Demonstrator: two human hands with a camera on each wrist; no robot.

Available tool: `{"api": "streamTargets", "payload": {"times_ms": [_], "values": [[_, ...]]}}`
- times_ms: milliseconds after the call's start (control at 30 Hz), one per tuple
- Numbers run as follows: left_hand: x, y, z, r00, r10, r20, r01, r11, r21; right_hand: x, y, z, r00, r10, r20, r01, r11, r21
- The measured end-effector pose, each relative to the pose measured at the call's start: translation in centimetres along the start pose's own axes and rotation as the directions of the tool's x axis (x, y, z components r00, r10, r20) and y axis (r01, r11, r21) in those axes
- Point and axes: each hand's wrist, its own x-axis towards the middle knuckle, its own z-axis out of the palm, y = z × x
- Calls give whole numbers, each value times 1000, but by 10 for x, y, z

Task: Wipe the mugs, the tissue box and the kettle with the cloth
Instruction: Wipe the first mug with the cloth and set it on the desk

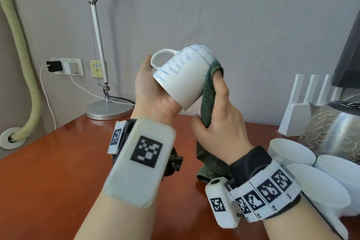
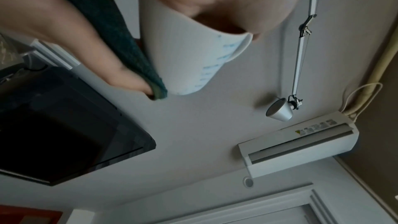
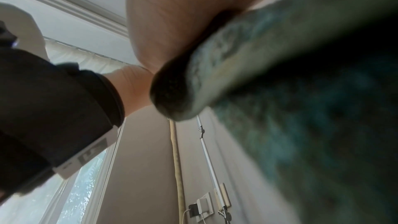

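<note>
Head view shows the left hand (image 1: pixel 150 91) holding a white ceramic mug with faint blue streaks (image 1: pixel 181 76) in the air above the reddish-brown wooden table (image 1: pixel 58 158), the mug tipped so its base points up and away and its mouth faces the palm. How that hand's fingers lie cannot be told; they appear to reach into the opening, with the thumb by the handle. The right hand (image 1: pixel 218 122) grips a dark green terry cloth (image 1: pixel 208 99), fingers curled round it and the index finger pressing a fold against the mug's side near the base, a contact the left wrist view confirms.

The hold looks the main risk: the mug hangs only from the left hand at its rim, so a firm sideways rub of the cloth could twist it loose and drop it on the table. The loose tail of cloth hanging below the right wrist could also snag on the strapped-on camera.

Three more white mugs (image 1: pixel 292 152) stand together at the right edge, just beside the right wrist; nothing can be seen inside them from here. Behind them sits a silver-patterned box, probably the tissue box (image 1: pixel 321 132), with a shiny metal kettle (image 1: pixel 342 122) touching or overlapping it. The held mug appears empty.
</note>
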Motion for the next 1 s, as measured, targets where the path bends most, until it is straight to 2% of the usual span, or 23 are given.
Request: {"api": "streamTargets", "payload": {"times_ms": [33,167,267,400,567,667,800,1000], "values": [[0,2,0,1000,7,4,-7,999,-52,-1,1,1,1000,-7,15,7,1000,-6],[0,5,-2,998,34,-59,-39,996,-75,-3,6,5,999,-31,35,32,999,-34],[-2,6,-3,999,-17,-41,14,998,-60,-1,9,0,999,-41,4,41,999,-20],[-4,3,-5,997,-80,-4,80,993,86,9,9,-14,1000,-11,-4,11,995,-101],[-6,5,-4,992,-125,15,120,972,200,14,5,-25,999,26,39,-22,996,-82],[-4,9,-8,993,-105,48,101,991,84,10,8,-17,999,1,46,0,1000,-27],[0,12,-13,998,-61,32,65,986,-151,3,13,-9,997,-43,68,50,994,-93],[-1,3,-11,998,-55,28,60,961,-269,4,14,-10,998,-25,56,26,999,-31]]}}
